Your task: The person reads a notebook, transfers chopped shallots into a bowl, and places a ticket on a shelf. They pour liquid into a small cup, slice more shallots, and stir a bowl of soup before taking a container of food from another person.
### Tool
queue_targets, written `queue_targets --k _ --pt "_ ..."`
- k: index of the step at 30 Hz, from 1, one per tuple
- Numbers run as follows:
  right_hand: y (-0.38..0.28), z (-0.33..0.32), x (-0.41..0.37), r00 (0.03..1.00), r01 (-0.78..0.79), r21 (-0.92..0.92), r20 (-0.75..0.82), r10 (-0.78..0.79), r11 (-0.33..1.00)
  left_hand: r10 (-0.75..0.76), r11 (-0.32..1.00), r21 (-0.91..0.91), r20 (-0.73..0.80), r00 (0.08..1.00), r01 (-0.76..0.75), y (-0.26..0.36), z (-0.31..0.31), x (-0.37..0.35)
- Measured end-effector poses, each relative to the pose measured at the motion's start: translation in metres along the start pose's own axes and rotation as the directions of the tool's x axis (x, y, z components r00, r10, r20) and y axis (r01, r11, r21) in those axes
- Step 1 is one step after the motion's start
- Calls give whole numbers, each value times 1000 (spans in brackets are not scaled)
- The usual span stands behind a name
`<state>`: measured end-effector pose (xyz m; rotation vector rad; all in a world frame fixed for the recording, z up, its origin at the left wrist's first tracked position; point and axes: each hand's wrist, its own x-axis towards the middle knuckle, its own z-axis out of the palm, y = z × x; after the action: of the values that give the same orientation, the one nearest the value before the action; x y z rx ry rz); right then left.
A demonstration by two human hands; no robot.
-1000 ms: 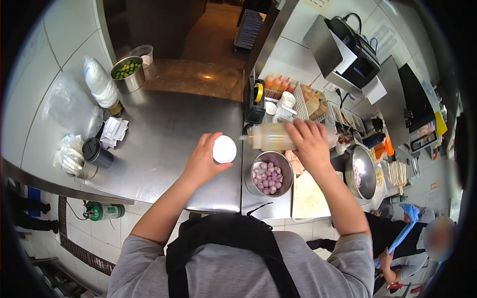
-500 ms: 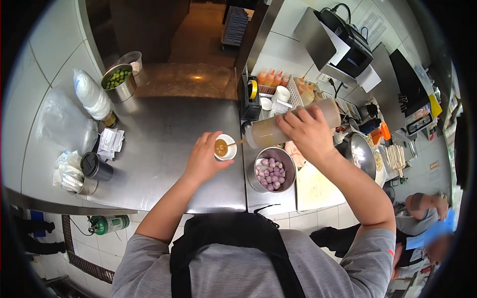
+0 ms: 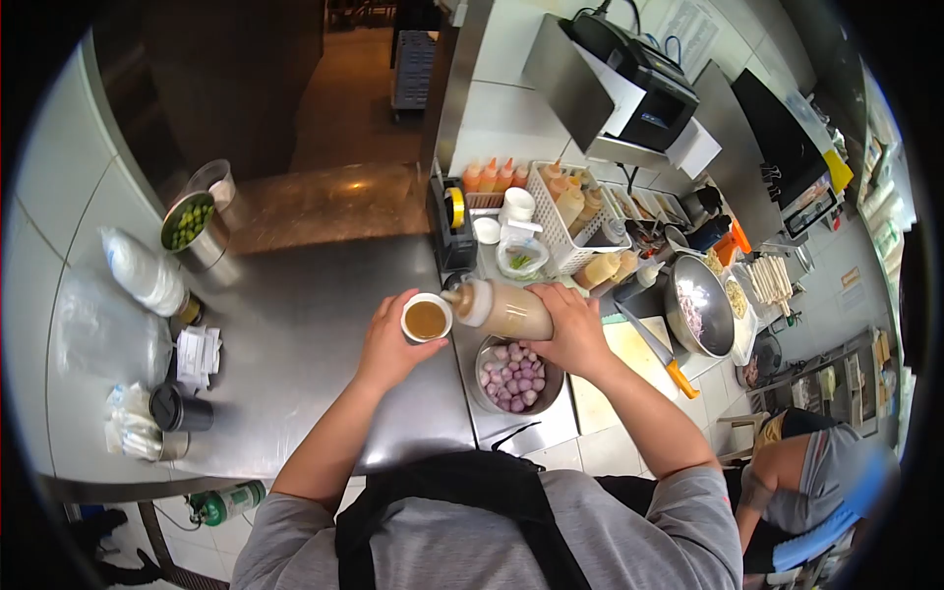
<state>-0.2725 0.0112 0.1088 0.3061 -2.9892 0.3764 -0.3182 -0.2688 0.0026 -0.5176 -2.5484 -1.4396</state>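
Observation:
A small white cup (image 3: 427,318) of brown sauce is held in my left hand (image 3: 389,344), its fingers wrapped round the side. My right hand (image 3: 570,332) grips a squeeze bottle (image 3: 506,310) of brownish liquid, tilted with its nozzle close to the cup's right rim. No stream shows between nozzle and cup. Below the bottle stands a steel pot (image 3: 482,388) of small peeled purple onions, partly covered by the bottle and my right hand.
Steel counter (image 3: 295,334); at its left a pot of green limes (image 3: 190,228), stacked cups (image 3: 143,270), a dark tumbler (image 3: 179,407). At right, a cutting board (image 3: 629,379), orange-handled knife (image 3: 678,379), steel bowl (image 3: 700,307), bottle basket (image 3: 560,236). A person (image 3: 816,472) is at lower right.
The bottle has come down and leftward, nearer level, and the stream into the cup has stopped. Sauce in the cup looks higher. The camera view has shifted, and the person at right has moved.

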Motion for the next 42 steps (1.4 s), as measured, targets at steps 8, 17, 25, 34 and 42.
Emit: queue_targets --k 8,17,25,34,42 --pt "101 -12 67 809 -129 329 -511 291 935 -163 948 262 -93 982 182 -105 55 64" --pt "177 51 129 649 -403 536 -404 645 742 -88 964 219 -262 961 148 -130 71 81" --pt "159 66 70 727 -105 568 -516 453 816 -222 974 -8 -213 951 226 -121 10 -26" --pt "112 128 -258 645 -428 542 -377 664 723 59 989 141 -114 992 -43 -28 -8 -39" --pt "118 310 -571 176 -967 -46 587 790 250 532 847 105 -137 836 -521 80 71 -27"
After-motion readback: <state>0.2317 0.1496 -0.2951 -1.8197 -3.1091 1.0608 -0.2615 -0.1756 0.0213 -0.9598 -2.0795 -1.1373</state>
